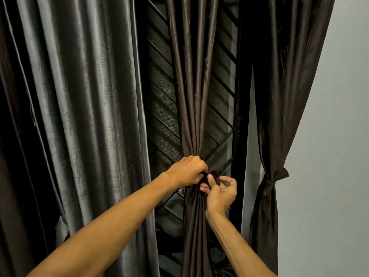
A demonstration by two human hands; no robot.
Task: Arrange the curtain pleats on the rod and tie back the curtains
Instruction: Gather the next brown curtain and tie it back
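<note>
Middle curtain (194, 96): we've got it bunched at its waist, in front of the grille (159, 86).
Left hand (187, 172): fingers curled tight round the gather.
Right hand (220, 193): thumb and fingertips pinching the dark tie-back (205, 176) at that same gather.
Done: the brown curtain (279, 96) to its right is already knotted back.
To do: the grey curtain (79, 116) to its left hangs loose.
Hidden: the rod is out of frame, so we can't judge the pleats, and the knot is too dark to read.

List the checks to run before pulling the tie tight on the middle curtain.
1. Middle curtain gathered into one bunch: ok.
2. Left hand grips the bunch: ok.
3. Right hand pinches the tie: ok.
4. Tie passes fully round the back: cannot tell, hidden.
5. Right curtain tied back: ok.
6. Grey curtain tied back: not ok, hangs loose.
</note>
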